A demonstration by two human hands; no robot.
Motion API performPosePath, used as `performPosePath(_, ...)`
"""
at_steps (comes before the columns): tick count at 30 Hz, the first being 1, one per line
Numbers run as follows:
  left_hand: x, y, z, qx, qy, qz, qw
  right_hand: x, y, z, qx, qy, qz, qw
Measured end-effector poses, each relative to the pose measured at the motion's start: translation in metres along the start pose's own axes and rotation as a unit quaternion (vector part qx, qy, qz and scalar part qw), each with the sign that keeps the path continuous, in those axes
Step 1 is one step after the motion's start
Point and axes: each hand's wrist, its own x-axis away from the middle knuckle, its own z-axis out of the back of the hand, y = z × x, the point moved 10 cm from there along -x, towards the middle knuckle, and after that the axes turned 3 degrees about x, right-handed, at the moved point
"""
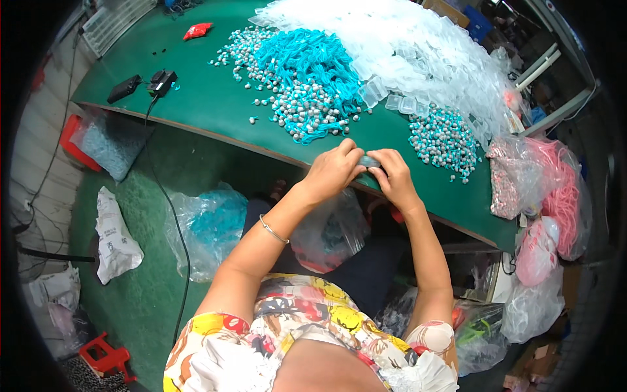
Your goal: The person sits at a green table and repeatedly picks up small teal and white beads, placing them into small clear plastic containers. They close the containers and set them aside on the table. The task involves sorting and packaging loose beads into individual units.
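At the near edge of the green table (215,98), my left hand (332,171) and my right hand (395,178) meet around a small clear plastic case (369,161). Fingers of both are closed on its two ends; something teal seems to be inside, too small to make out. Just beyond my hands lie a heap of teal cords (307,55) and many small grey-and-teal bead-like pieces (304,108). More such pieces (444,140) form a pile to the right. Behind them spreads a large heap of clear plastic cases (431,49).
Bags of pink cords (558,196) hang at the table's right end. A black cable (163,189) drops from a black device (161,83) at left. Under the table stand plastic bags (209,228); a white sack (116,238) and a red stool (108,356) are on the floor.
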Motion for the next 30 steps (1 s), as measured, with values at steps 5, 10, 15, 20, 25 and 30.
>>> performPosePath(5, 0.007, -0.011, 0.0, 0.076, -0.014, 0.009, 0.997, 0.003, -0.002, -0.004, -0.082, -0.006, -0.04, 0.996)
performPosePath(10, 0.01, -0.012, 0.008, 0.113, 0.023, 0.052, 0.992, -0.01, 0.029, -0.022, -0.214, -0.141, -0.133, 0.957)
performPosePath(15, 0.032, 0.033, -0.007, 0.094, -0.003, -0.01, 0.996, -0.075, 0.109, -0.008, -0.047, 0.053, -0.142, 0.987)
performPosePath(20, 0.081, 0.024, -0.076, 0.059, -0.123, 0.005, 0.991, -0.109, 0.135, -0.034, 0.222, 0.018, -0.179, 0.958)
performPosePath(25, 0.149, -0.036, -0.173, -0.035, -0.302, 0.091, 0.948, -0.101, 0.13, -0.03, 0.236, 0.026, -0.167, 0.957)
performPosePath(30, 0.206, -0.063, -0.224, -0.093, -0.429, 0.124, 0.89, -0.064, 0.109, 0.002, 0.129, 0.058, -0.149, 0.979)
